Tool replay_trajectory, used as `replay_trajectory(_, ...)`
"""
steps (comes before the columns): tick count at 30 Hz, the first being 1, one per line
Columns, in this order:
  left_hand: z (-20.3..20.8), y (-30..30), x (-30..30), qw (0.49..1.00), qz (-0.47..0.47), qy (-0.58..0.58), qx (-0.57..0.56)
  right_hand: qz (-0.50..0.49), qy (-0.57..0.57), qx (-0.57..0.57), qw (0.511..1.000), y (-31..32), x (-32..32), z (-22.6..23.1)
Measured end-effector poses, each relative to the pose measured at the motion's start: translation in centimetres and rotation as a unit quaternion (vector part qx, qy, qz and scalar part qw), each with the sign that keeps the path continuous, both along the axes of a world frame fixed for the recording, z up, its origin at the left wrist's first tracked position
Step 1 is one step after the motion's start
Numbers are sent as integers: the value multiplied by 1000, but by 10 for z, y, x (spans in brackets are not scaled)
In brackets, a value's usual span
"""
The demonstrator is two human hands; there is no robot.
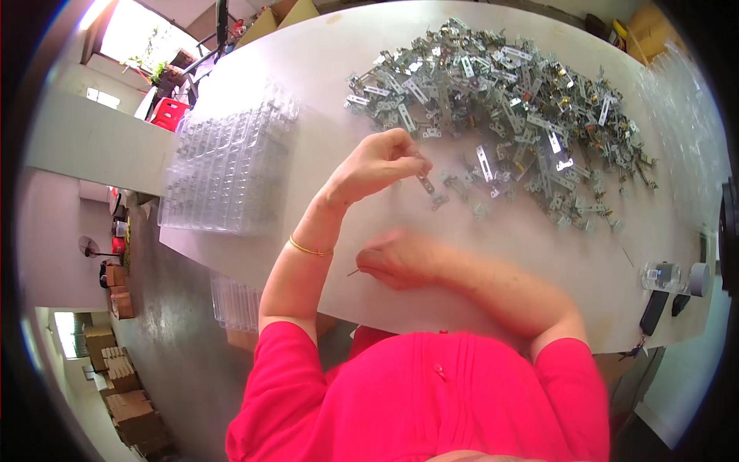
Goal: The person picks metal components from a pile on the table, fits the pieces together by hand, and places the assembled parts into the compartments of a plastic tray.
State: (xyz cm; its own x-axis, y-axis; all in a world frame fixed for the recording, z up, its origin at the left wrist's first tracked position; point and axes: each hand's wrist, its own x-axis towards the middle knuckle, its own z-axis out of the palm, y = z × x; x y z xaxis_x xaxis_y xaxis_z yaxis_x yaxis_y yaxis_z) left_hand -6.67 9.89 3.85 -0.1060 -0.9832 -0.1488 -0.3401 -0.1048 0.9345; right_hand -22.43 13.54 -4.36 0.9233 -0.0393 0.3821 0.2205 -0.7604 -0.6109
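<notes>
My left hand point(379, 163) is raised over the white table, closed, with a small metal bracket point(428, 187) pinched in its fingertips and pointing down to the right. Below it, close to the table's near edge, my right hand point(394, 260) is closed and somewhat blurred by motion. The tip of a thin metal rod point(353, 272) sticks out from its left side; the rest is hidden in the fingers. Past both hands spreads a large heap of metal brackets point(493, 92), with several loose ones on its near side.
Stacked clear plastic trays point(223, 173) stand on the table's left, with more trays point(235, 302) below its edge. At the right lie a clear bottle point(666, 275), a black object point(653, 312) and clear plastic sheeting point(689, 131). Cardboard boxes point(135, 416) stand on the floor at the left.
</notes>
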Motion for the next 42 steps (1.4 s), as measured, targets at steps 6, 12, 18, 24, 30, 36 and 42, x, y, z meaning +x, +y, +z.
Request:
replay_trajectory(6,-16,-2,21,958,78,269,-62,12,-113,130,985,-3,-3,13)
replay_trajectory(12,-17,0,4,962,59,258,-67,-168,-222,182,943,-33,-26,80)
replay_trajectory(18,1,-3,-19,979,-51,178,-91,-337,-206,77,915,-84,-43,103)
replay_trajectory(24,18,-14,-26,981,-87,137,-109,-341,-150,183,910,-88,-57,116)
replay_trajectory(30,20,-11,-28,986,-69,109,-108,-334,-122,183,917,-87,-59,119)
replay_trajectory(36,4,-16,-27,934,-131,315,-108,-351,-130,263,889,-87,-59,114)
replay_trajectory(42,5,-12,-43,884,-63,463,-26,-389,-179,197,882,-95,-68,114)
